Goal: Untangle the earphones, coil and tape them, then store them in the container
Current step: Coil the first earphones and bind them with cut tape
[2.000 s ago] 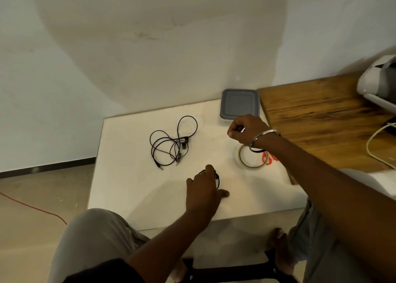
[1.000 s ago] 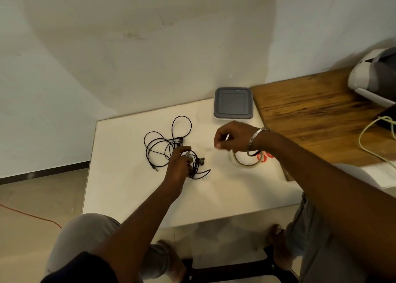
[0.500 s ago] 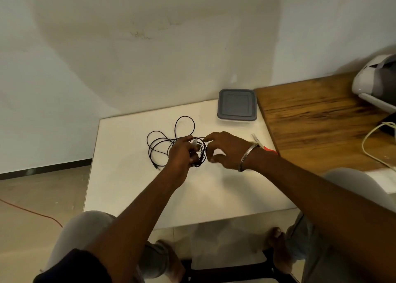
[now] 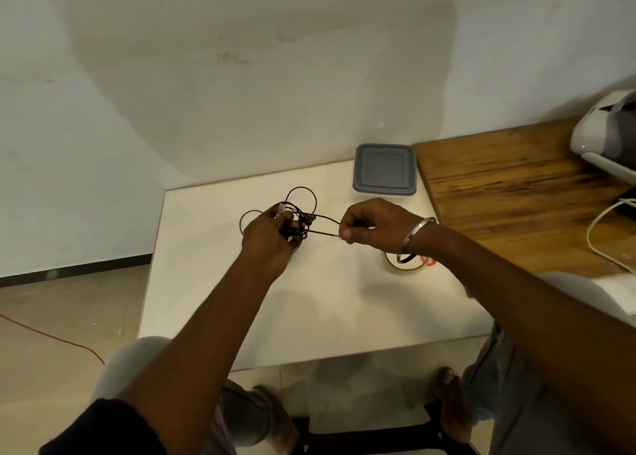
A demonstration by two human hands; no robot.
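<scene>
White table (image 4: 213, 248), pale wall behind. Black earphones (image 4: 306, 219) bunched in left hand (image 4: 266, 236), fingers curled round tangle, loose loops spilling beyond knuckles. Right hand (image 4: 373, 225) pinches one strand, drawn taut to right of tangle. I judge untangling in hand, coiling not begun. Next: I'd ease strand out without cinching knot. Tape roll (image 4: 402, 271) just under right wrist; lidded container (image 4: 384, 174) beyond right hand.

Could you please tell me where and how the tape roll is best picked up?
Pinch the wall of the tape roll from above, one finger inside the hole, thumb outside. It lies flat on the white table, so its low side offers little to clamp. The near edge looks best: the wrist of the right hand hangs over the far part.
</scene>
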